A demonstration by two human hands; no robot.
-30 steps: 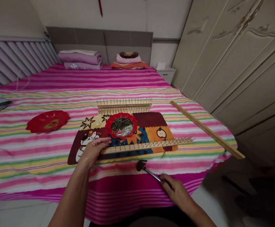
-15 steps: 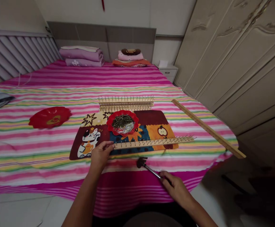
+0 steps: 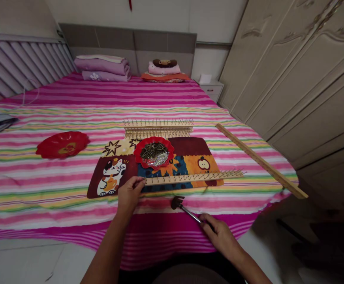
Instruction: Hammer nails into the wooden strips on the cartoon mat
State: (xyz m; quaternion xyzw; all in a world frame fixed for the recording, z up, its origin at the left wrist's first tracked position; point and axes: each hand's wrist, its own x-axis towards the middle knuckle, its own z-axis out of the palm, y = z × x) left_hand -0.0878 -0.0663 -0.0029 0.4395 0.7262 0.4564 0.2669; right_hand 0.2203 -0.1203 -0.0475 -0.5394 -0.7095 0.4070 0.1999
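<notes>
"While you look down, what are your left fingers doing?"

"My left hand (image 3: 129, 196) has its thumb and fingers pinched on the left end of a narrow, pale wooden strip (image 3: 172, 181) studded with metal nails. The strip lies across the near part of a colourful patchwork-patterned mat (image 3: 189, 145), its right end reaching past the mat's edge."

"And your right?"

"My right hand (image 3: 222, 234) is wrapped around the handle of a hammer (image 3: 189, 214) with a dark claw head and a shiny metal shaft. The head is on my side of the strip, apart from it; whether it touches the pink-striped bedspread (image 3: 71, 189), I can't tell."

"What's around the strip?"

"Behind it, on the mat, a round red bowl with a scalloped rim (image 3: 138, 154) holds loose metal nails (image 3: 156, 153). Farther back stand more nail-studded wooden strips (image 3: 158, 130); a long wooden board (image 3: 257, 159) lies off to my right."
</notes>
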